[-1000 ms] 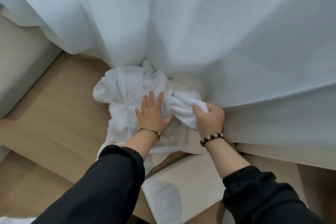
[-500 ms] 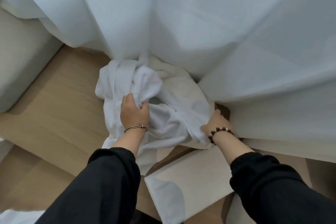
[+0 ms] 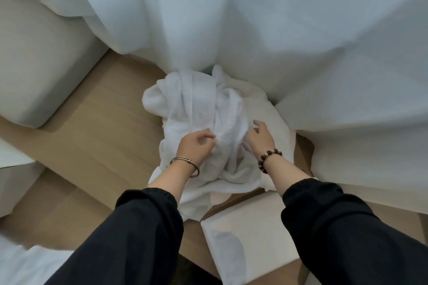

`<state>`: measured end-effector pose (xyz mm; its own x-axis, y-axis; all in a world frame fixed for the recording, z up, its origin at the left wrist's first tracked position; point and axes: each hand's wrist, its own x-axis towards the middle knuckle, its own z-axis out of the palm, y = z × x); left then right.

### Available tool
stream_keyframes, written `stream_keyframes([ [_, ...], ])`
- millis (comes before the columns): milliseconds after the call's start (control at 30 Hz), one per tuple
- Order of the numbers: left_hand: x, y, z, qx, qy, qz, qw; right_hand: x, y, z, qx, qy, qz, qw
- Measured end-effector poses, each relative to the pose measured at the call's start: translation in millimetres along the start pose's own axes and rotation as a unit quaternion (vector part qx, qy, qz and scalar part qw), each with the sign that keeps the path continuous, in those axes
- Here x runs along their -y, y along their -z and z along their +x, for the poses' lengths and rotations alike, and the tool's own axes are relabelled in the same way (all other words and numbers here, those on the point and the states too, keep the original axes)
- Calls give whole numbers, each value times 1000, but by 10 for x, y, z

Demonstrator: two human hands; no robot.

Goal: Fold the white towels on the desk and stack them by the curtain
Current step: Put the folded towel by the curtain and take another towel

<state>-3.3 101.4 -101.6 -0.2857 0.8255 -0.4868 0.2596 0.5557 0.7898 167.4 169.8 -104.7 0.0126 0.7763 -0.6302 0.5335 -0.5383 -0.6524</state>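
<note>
A crumpled heap of white towels point(image 3: 196, 104) lies on the wooden desk point(image 3: 97, 127), its far edge tucked against the sheer white curtain point(image 3: 231, 18). My left hand point(image 3: 196, 146) pinches a fold of towel at the near middle of the heap, fingers curled. My right hand point(image 3: 259, 136) reaches into the heap just to the right, fingers loosely spread over the cloth, its fingertips partly sunk in the folds. Both wrists wear bracelets and both arms have black sleeves.
A flat white folded piece point(image 3: 250, 233) lies on the desk near me, under the heap's near edge. A pale cushioned seat point(image 3: 39, 71) stands at the left. More white cloth point(image 3: 30, 264) shows at the bottom left corner. The curtain drapes over the right side.
My left hand moved right toward the heap's middle and pinches a new fold. My right hand let go at the right edge and came up and left into the heap.
</note>
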Motion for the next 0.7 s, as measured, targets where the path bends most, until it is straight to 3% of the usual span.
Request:
stream_keyframes([
  [33,40,33,2,-70,-29,62,995,54,-21,-21,-33,41,27,998],
  [100,101,88,-5,-178,-37,146,972,135,-92,-61,-44,156,-56,985],
  [167,104,97,-21,-130,44,74,988,133,-196,-74,9,220,-245,944],
  [267,143,45,36,-43,90,29,995,57,-307,-50,88,132,-430,889],
  [367,66,80,56,-79,55,123,988,16,-271,-71,86,31,-404,910],
  [467,-101,65,-22,-144,-89,150,974,-14,-158,-132,41,84,-267,959],
  [533,-286,6,-127,-121,-199,120,965,53,-3,-200,8,76,-57,995],
  [567,-391,-17,-194,-91,-218,78,969,114,110,-226,3,44,71,997],
  [633,-596,-35,-313,-32,-185,-13,982,235,342,-246,43,-49,300,952],
  [700,-765,-34,-383,14,-139,-57,989,335,552,-260,96,-117,378,913],
])
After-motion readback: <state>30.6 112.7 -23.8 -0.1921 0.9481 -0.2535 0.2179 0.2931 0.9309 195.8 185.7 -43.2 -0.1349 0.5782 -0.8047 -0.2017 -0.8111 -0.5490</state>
